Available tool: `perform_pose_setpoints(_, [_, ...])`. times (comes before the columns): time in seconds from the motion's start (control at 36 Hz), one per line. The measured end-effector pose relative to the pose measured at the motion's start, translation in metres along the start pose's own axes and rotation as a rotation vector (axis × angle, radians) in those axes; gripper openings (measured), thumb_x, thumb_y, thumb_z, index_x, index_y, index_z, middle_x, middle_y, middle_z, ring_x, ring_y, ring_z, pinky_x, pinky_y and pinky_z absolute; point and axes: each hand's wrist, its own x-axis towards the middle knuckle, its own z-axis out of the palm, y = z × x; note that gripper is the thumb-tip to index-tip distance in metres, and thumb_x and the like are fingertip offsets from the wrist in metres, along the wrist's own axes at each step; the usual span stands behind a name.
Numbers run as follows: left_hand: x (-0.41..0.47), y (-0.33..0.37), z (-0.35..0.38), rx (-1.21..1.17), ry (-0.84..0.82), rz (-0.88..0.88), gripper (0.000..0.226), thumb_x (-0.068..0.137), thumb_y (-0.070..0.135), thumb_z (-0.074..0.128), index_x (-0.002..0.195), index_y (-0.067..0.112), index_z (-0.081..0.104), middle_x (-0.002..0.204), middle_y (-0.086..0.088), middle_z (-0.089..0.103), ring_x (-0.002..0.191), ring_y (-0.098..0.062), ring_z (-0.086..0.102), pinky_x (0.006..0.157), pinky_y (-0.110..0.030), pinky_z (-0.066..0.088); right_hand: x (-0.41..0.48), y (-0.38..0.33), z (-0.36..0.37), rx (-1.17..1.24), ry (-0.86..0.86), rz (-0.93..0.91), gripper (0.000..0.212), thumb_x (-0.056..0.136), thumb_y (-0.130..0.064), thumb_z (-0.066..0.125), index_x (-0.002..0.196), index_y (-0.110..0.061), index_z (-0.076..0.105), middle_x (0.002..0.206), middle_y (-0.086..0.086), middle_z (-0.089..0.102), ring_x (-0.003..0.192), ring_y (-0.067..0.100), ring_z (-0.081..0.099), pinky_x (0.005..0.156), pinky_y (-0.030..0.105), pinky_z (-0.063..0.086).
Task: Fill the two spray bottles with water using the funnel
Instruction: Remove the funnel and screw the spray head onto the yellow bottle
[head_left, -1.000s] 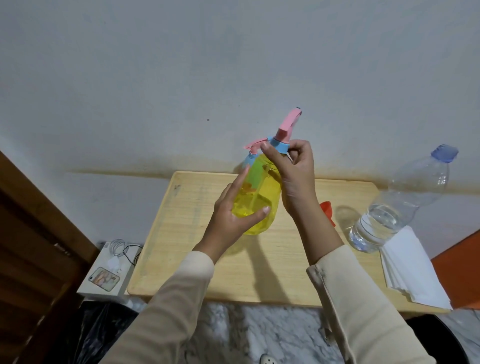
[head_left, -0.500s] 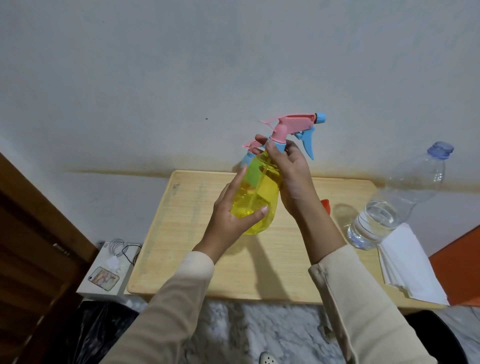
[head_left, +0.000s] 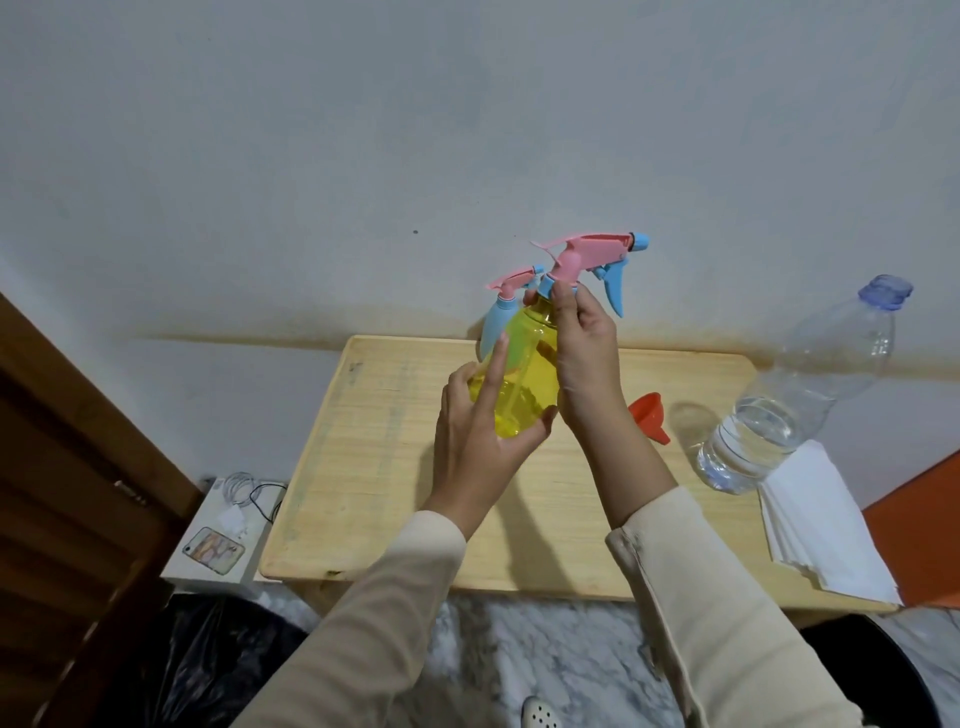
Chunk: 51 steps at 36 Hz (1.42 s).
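My left hand (head_left: 475, 431) grips the body of a clear yellow spray bottle (head_left: 524, 374), held above the wooden table (head_left: 374, 467). My right hand (head_left: 582, 343) pinches the blue collar of its pink spray head (head_left: 587, 252), whose blue nozzle and trigger point right. A second spray bottle, blue with a pink head (head_left: 501, 312), stands behind the yellow one, mostly hidden. An orange funnel (head_left: 649, 415) lies on the table to the right of my right wrist. A large clear water bottle (head_left: 800, 395) with a blue cap stands at the right, about a quarter full.
A stack of white paper napkins (head_left: 821, 525) lies at the table's right edge by the water bottle. A white box with a phone and charger cable (head_left: 223, 530) sits left of the table. A wooden door (head_left: 67, 493) is at far left. The wall stands just behind the table.
The pink spray head has turned under my right hand, from edge-on to pointing right. My left hand has kept hold of the yellow bottle.
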Motion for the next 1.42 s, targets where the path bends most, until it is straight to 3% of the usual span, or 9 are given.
perform_pose_setpoints(0.19, [0.003,-0.005,-0.007,-0.202,-0.229,-0.076,0.102,0.062,0.063,0.074,0.138,0.062,0.005,0.134,0.011,0.036,0.123,-0.005,0.040,0.096,-0.025,0.038,0.002,-0.002,-0.024,-0.014,-0.146,0.000,0.021,0.098,-0.025,0.044,0.090,-0.017,0.062,0.084,0.000,0.065,0.081,0.012,0.062,0.077,0.032,0.051])
perform_pose_setpoints(0.31, [0.008,-0.007,-0.011,-0.380,-0.365,-0.140,0.109,0.063,0.045,0.084,0.143,0.056,0.010,0.149,0.017,0.033,0.132,-0.002,0.038,0.110,-0.036,0.037,0.002,-0.003,-0.025,-0.063,-0.238,0.000,0.020,0.100,-0.023,0.039,0.094,-0.018,0.058,0.085,-0.003,0.063,0.078,0.005,0.061,0.076,0.023,0.051])
perform_pose_setpoints(0.53, [-0.011,0.006,0.003,-0.206,-0.249,-0.173,0.108,0.068,0.051,0.078,0.139,0.060,-0.003,0.125,0.016,0.041,0.120,-0.004,0.042,0.094,-0.026,0.041,0.003,0.003,-0.017,-0.277,-0.139,-0.010,0.027,0.101,-0.027,0.035,0.101,-0.009,0.055,0.089,-0.001,0.062,0.080,0.005,0.059,0.066,0.008,0.044])
perform_pose_setpoints(0.72, [-0.020,0.004,0.006,-0.087,-0.152,-0.155,0.108,0.069,0.058,0.072,0.134,0.064,-0.014,0.121,0.003,0.043,0.115,-0.016,0.048,0.090,-0.034,0.046,-0.001,0.007,-0.012,-0.365,-0.102,-0.014,0.038,0.100,-0.033,0.038,0.105,-0.001,0.058,0.105,0.028,0.060,0.095,0.038,0.057,0.080,0.042,0.047])
perform_pose_setpoints(0.94, [-0.011,-0.018,-0.021,-0.216,-0.337,-0.093,0.102,0.066,0.051,0.072,0.141,0.059,0.004,0.126,0.038,0.029,0.114,0.027,0.029,0.088,0.003,0.026,-0.012,0.001,-0.016,-0.190,-0.221,0.010,0.032,0.100,-0.029,0.037,0.104,-0.004,0.057,0.096,0.010,0.063,0.094,0.025,0.060,0.092,0.046,0.047])
perform_pose_setpoints(1.03, [-0.010,-0.016,-0.025,-0.244,-0.356,-0.130,0.101,0.065,0.053,0.070,0.141,0.059,0.004,0.132,0.039,0.029,0.123,0.011,0.037,0.098,-0.012,0.033,-0.013,0.002,-0.013,-0.195,-0.209,-0.001,0.033,0.102,-0.026,0.036,0.105,-0.002,0.058,0.096,0.008,0.065,0.096,0.022,0.062,0.094,0.044,0.047])
perform_pose_setpoints(1.19, [-0.027,-0.015,-0.016,-0.203,-0.231,-0.188,0.101,0.069,0.042,0.074,0.141,0.059,0.005,0.121,0.019,0.044,0.115,-0.002,0.045,0.089,-0.017,0.037,-0.018,0.019,-0.005,-0.384,-0.060,-0.049,0.032,0.098,-0.034,0.043,0.091,-0.009,0.063,0.085,0.010,0.068,0.084,0.024,0.063,0.075,0.036,0.047])
perform_pose_setpoints(1.31, [-0.039,-0.022,-0.013,-0.135,-0.139,-0.199,0.105,0.070,0.036,0.077,0.141,0.060,0.003,0.109,0.010,0.046,0.112,-0.007,0.046,0.089,-0.020,0.038,-0.021,0.028,-0.006,-0.549,0.096,-0.118,0.039,0.092,-0.031,0.057,0.121,-0.006,0.050,0.117,0.006,0.053,0.113,0.018,0.050,0.089,0.022,0.036])
perform_pose_setpoints(1.42, [-0.046,-0.020,-0.013,-0.102,-0.148,-0.162,0.105,0.070,0.037,0.076,0.141,0.060,0.003,0.101,0.012,0.042,0.103,-0.008,0.047,0.084,-0.013,0.037,-0.016,0.027,0.004,-0.470,0.078,-0.014,0.064,0.084,-0.036,0.066,0.135,-0.009,0.036,0.131,0.006,0.044,0.119,0.016,0.045,0.097,0.028,0.038])
